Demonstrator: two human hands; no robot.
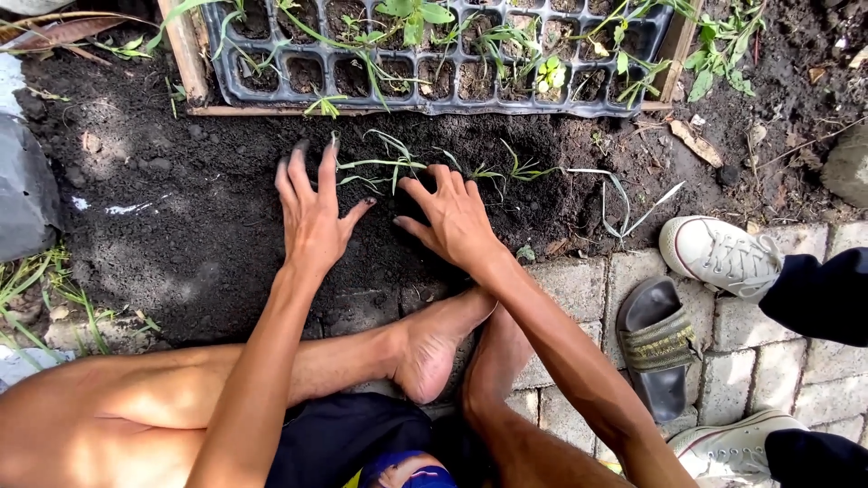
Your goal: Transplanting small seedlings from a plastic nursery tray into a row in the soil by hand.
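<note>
Left hand (312,210) flat on the dark soil (181,208), fingers spread wide, fingertips dirty, holding nothing. Right hand (452,217) also palm-down on the soil just right of it, fingers splayed open, holding nothing; thumbs of both hands point toward each other with a small gap of soil between. Small green seedlings (389,164) stand in the soil at the far side of both hands, just off the fingertips, thin leaves drooping; more seedlings (515,169) in a row to the right, and a pale limp one (624,203) further right. Farther off, a black plastic seedling tray (434,99) with many cells of soil and sprouts, resting inside a wooden frame (185,54). Near side: person's bare feet (434,348) crossed at the soil edge, partly on grey paving bricks (579,285). A dark slide sandal (655,343) lies on the bricks to the right. Another person's white sneaker (719,258) with dark trouser leg at right edge, second white sneaker (732,443) near right corner. Grey sack-like object (23,190) at left edge, grass blades (36,289) near left.
</note>
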